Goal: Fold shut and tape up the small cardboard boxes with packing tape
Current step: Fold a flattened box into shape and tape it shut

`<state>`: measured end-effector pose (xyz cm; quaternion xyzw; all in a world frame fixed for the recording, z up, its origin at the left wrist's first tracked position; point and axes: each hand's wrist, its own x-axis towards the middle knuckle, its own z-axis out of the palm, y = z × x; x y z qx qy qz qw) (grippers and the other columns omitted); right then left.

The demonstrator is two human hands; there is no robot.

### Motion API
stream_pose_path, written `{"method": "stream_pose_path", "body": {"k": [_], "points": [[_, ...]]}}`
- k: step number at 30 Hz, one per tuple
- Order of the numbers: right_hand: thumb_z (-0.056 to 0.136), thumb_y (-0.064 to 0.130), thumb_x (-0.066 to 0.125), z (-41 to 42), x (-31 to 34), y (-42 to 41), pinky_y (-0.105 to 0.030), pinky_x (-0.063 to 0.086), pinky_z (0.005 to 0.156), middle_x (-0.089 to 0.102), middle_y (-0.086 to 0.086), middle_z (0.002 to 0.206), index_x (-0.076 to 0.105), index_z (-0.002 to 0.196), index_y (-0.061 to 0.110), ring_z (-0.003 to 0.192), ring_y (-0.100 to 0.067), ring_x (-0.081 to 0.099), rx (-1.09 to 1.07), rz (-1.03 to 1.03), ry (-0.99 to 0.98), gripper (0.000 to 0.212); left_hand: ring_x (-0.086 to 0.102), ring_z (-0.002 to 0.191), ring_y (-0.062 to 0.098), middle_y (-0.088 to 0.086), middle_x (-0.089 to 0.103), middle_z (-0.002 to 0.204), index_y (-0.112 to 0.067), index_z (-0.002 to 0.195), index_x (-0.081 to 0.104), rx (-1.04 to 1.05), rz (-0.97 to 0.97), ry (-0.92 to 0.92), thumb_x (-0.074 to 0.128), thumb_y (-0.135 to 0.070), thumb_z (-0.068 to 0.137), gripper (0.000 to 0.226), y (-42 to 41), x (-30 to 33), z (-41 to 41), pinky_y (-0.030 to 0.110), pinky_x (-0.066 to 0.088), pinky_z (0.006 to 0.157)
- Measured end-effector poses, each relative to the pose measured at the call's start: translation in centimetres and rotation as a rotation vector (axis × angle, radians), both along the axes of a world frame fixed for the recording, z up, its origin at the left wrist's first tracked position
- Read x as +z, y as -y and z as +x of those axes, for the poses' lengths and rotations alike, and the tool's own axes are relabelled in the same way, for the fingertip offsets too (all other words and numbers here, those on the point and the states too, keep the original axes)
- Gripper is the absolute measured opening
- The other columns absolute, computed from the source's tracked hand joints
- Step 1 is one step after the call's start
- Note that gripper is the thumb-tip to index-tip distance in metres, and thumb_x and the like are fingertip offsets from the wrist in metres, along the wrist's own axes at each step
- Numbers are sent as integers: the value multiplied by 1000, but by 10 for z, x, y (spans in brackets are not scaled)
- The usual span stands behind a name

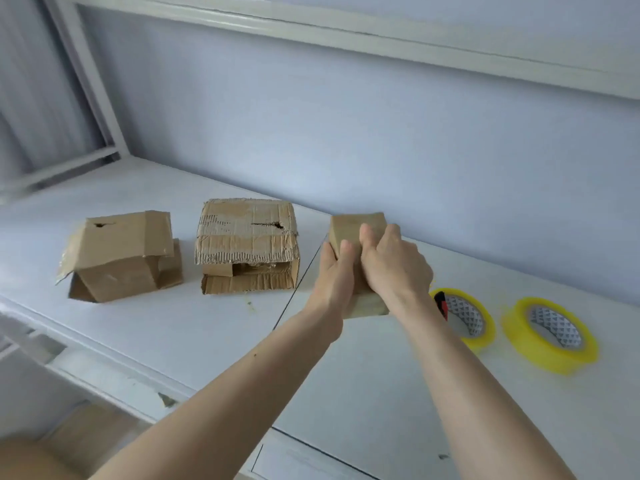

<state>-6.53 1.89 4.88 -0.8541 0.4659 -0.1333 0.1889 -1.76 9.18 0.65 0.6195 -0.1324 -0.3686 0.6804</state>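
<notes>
On the white desk (346, 375), I'm gripping the small box (356, 226) with both hands (337, 271) (394, 261), fingers curled around it; taping seems next.

Matt brown cardboard boxes (246, 251), one torn rough; glossy yellow tape rolls (550, 335); smooth white table (346, 375).

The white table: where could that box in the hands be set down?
Bare table lies near the front edge, before the held box, and between the torn middle box and the hands. Far left, behind the open box, is free too. It is crowded rightward, by two yellow tape rolls.
</notes>
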Motion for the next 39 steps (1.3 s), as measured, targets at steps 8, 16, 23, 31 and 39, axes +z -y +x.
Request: {"method": "stream_pose_path", "body": {"k": [8,16,23,31,39], "points": [[108,40,20,35,57,-100,-37,32,74,61,-12,100,42,103,11,86,-32,47,330,-98,103,36,63,111,6,-12,67,120,-38,125,56,303,-106,69,36,-48,105,30,-111,52,13,34,51,98],[109,40,20,96,43,-272,-38,31,76,64,-18,121,50,125,6,112,-39,59,727,-49,145,47,63,112,12,-4,65,126,-33,133,52,687,-83,84,37,-52,103,38,-285,35,46,34,54,95],[108,42,22,151,-3,-453,-43,41,83,61,-20,127,47,131,2,115,-40,58,983,59,95,52,69,105,12,-4,68,124,-36,133,52,972,-50,37,38,-51,104,35,-466,-14,78,33,60,78],[108,45,25,217,-92,-614,-39,38,89,57,-16,137,43,139,6,125,-35,53,1131,316,-69,53,67,108,10,-4,68,122,-23,129,54,1118,94,-15,35,-36,109,30,-635,-94,121,25,54,81],[104,49,32,291,-226,-689,-40,46,93,62,-11,123,53,130,9,113,-31,58,1063,573,-319,52,67,102,8,-3,67,124,-24,125,63,1195,207,-213,49,-40,104,30,-716,-200,182,12,51,62]]}}
